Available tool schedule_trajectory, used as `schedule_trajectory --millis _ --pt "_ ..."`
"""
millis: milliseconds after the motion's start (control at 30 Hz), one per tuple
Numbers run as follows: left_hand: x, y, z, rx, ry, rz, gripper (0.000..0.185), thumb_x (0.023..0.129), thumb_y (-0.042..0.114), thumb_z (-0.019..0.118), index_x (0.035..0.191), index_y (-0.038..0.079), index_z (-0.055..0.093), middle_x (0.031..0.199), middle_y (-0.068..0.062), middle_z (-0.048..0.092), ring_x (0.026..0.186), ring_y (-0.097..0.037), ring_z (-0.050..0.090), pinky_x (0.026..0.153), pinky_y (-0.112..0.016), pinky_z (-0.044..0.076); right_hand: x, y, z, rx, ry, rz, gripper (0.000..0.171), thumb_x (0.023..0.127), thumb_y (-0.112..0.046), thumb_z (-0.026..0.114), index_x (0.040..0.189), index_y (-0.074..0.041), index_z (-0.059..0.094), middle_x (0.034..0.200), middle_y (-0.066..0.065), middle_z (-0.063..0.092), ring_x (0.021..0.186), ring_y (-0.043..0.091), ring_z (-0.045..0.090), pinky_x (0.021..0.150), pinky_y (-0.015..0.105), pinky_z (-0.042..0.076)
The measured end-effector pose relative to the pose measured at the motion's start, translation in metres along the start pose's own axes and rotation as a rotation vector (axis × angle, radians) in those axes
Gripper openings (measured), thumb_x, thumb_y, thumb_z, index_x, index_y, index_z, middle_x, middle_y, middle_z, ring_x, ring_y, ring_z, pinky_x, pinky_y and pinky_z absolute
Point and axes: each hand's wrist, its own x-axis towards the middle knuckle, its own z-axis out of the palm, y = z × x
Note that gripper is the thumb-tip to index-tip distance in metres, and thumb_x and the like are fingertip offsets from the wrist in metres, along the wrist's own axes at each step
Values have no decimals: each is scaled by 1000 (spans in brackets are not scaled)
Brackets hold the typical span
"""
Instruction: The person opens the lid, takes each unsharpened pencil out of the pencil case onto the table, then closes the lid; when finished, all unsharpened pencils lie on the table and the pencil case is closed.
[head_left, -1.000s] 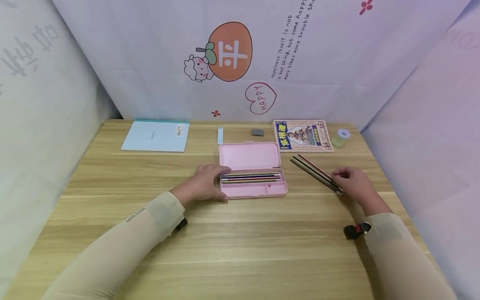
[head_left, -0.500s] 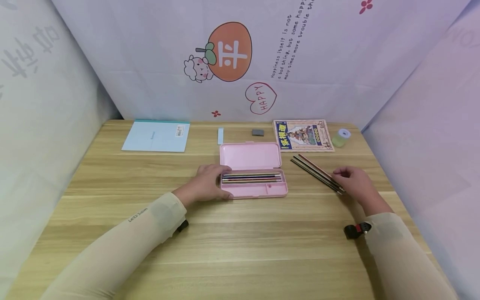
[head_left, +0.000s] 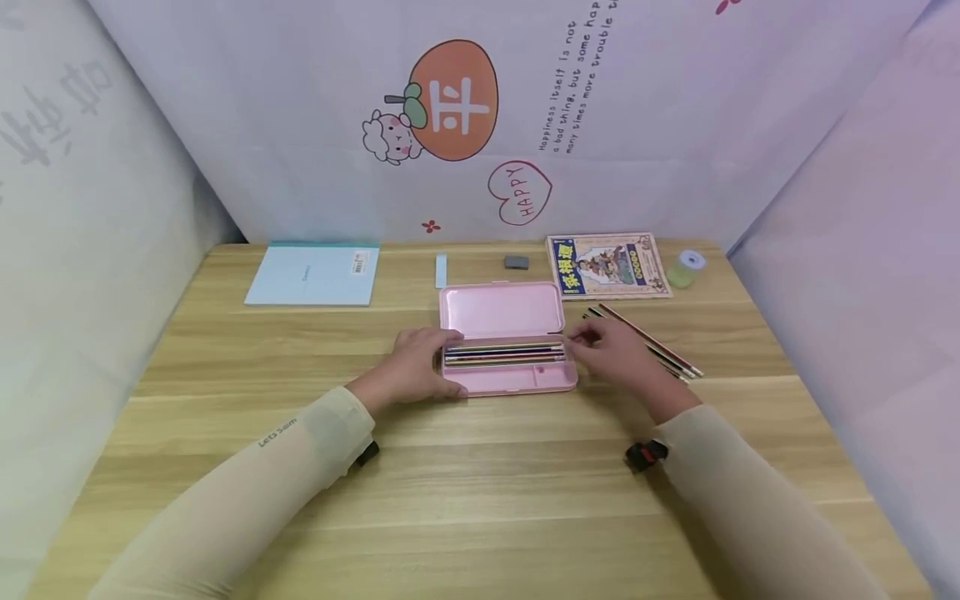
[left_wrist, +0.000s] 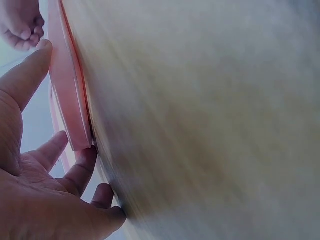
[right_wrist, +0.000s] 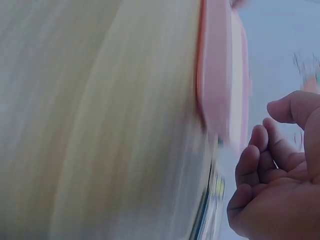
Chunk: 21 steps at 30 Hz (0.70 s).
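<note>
Head view — case (head_left: 501,310) on woodgrain table (head_left: 480,492), printed backdrop (head_left: 292,125).

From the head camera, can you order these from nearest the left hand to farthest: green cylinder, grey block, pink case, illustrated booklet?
1. Pink case, touching the left hand.
2. Grey block, behind the pink case.
3. Illustrated booklet, farther right.
4. Green cylinder, far right.

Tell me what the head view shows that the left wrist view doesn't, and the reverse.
Only the head view: the pencils inside the pink case, the loose pencils, the pale blue notebook, the small gray block and the illustrated booklet.
Only the left wrist view: the palm side of the left hand.
Both share: the left hand itself, the right hand, the pink case and the wooden table.
</note>
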Motion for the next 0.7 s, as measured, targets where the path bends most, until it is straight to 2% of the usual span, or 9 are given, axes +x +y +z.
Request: schedule_trajectory --millis 133,233,467,700 --pt "0 -1 0 1 -1 1 95 77 43 92 156 20 46 162 -5 41 147 -33 26 120 -51 26 10 -18 23 14 -75 -30 23 95 -18 69 115 -7 73 105 7 69 95 22 61 83 36 52" --pt "1 -1 0 8 -1 15 95 77 44 92 156 19 46 161 -5 42 147 -33 27 121 -51 24 13 -25 32 1 -100 -27 21 95 -18 71 114 -8 72 106 6 68 95 22 61 84 36 53" --pt "5 -4 2 34 8 71 94 77 46 91 155 15 47 158 -7 46 147 -31 34 122 -47 17 15 -30 39 -49 -79 -42 20 93 -16 73 112 -9 74 107 6 69 95 23 61 86 39 54" --pt "5 -7 1 39 11 73 94 77 46 91 154 14 48 158 -8 47 148 -32 33 123 -48 15 14 -31 42 -74 -92 -58 22 92 -15 73 113 -8 74 107 7 70 96 22 62 86 40 55"
